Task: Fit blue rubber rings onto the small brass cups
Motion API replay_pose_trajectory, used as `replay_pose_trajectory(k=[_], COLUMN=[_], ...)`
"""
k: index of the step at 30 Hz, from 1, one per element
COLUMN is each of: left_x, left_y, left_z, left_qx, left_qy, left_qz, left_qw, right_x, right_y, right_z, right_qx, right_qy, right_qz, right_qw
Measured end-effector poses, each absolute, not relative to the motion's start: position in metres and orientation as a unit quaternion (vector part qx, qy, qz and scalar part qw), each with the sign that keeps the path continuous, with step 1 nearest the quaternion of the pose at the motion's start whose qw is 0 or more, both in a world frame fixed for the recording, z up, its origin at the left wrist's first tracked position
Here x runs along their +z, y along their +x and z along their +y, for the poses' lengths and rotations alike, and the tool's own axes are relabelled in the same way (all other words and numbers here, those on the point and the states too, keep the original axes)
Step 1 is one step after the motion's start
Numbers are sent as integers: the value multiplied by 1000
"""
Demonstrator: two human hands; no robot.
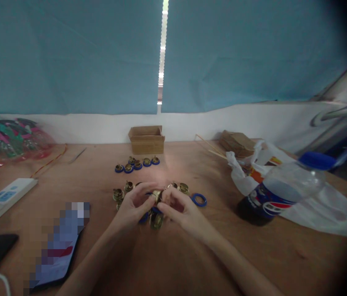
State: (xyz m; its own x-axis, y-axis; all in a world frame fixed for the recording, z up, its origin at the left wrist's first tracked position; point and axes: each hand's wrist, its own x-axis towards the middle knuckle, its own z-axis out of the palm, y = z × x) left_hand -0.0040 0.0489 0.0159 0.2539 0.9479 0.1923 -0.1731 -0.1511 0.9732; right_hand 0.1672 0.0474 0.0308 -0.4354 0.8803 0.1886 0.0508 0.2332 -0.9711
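Note:
My left hand (pixel 136 203) and my right hand (pixel 179 207) meet over the middle of the table. Their fingertips pinch a small brass-coloured metal part (pixel 157 198) between them; fingers cover most of it. Close under the hands lie more brass-coloured parts (pixel 156 221), some with blue rings. To the left are several similar parts (pixel 118 194), and another brass-coloured part (pixel 183 188) sits just behind my right hand. A loose blue ring (pixel 199 200) lies flat to its right. Farther back, several brass-coloured parts seated in blue rings (pixel 128 167) form a loose group.
An open cardboard box (pixel 147 144) stands near the wall. On the right are a cola bottle (pixel 276 195), a white plastic bag (pixel 318 213) and a brown package (pixel 237 143). A phone (pixel 59 250), a power strip (pixel 7 199) and clear plastic-wrapped items (pixel 10 142) lie left.

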Motion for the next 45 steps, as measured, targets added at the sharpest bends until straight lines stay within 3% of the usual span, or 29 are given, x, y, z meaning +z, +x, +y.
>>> replay_pose_trajectory(k=[15,25,38,40,45], left_x=[14,16,8,5,-2], left_y=[7,10,13,7,-4], left_z=[42,40,41,46,54], left_qx=[501,503,551,550,450], left_qy=[545,546,584,618,748], left_qz=[353,356,402,432,460], left_qw=[572,568,441,358,162], right_x=[25,22,17,21,27], right_y=[166,165,165,169,177], right_z=[50,54,59,61,62], right_qx=[496,577,623,567,285], right_qy=[-395,-384,-375,-396,-480], right_qz=[-648,-596,-522,-563,-718], right_qw=[422,404,446,453,416])
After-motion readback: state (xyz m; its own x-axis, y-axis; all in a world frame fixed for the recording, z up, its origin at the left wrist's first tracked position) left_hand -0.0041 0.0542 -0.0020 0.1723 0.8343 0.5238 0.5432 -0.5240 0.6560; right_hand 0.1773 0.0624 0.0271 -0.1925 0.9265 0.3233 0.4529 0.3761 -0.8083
